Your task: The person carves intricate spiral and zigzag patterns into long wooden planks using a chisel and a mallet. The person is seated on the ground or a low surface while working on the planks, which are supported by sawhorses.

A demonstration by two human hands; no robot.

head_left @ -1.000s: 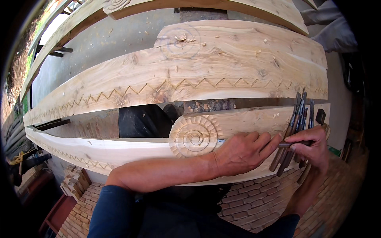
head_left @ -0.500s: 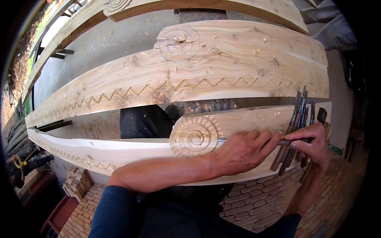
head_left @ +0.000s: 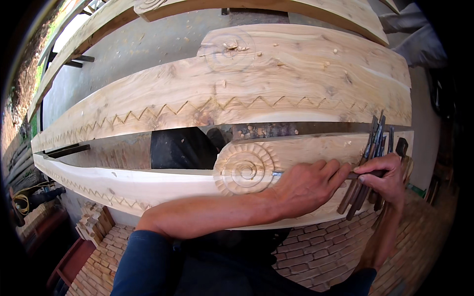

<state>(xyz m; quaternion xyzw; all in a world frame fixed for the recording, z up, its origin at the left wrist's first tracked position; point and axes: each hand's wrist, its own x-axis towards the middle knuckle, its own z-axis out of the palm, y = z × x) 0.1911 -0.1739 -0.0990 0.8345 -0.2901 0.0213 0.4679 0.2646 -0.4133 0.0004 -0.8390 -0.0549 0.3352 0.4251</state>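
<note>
A carving chisel (head_left: 277, 173) lies low across the near wooden board (head_left: 316, 145), its blade tip at the right rim of a carved spiral rosette (head_left: 245, 170) with a notched border. Over the shaft, my left hand (head_left: 311, 190) is closed and rests on the board, hiding most of the metal. My right hand (head_left: 385, 178) grips the handle's rear end between thumb and fingers. Beside and partly under that hand, a bunch of chisels (head_left: 373, 140) with dark wooden handles lies on the board.
Beyond a gap stands a wider board (head_left: 296, 74) with a zigzag groove, a drawn circle and loose chips. Another long board (head_left: 316, 12) spans the far side. Stacked wood blocks (head_left: 94, 224) sit at lower left on brick paving (head_left: 316, 251). Grey cloth (head_left: 419, 44) shows at upper right.
The view has shifted slightly. Both hands keep their hold on the chisel, its tip still by the rosette's right rim.
</note>
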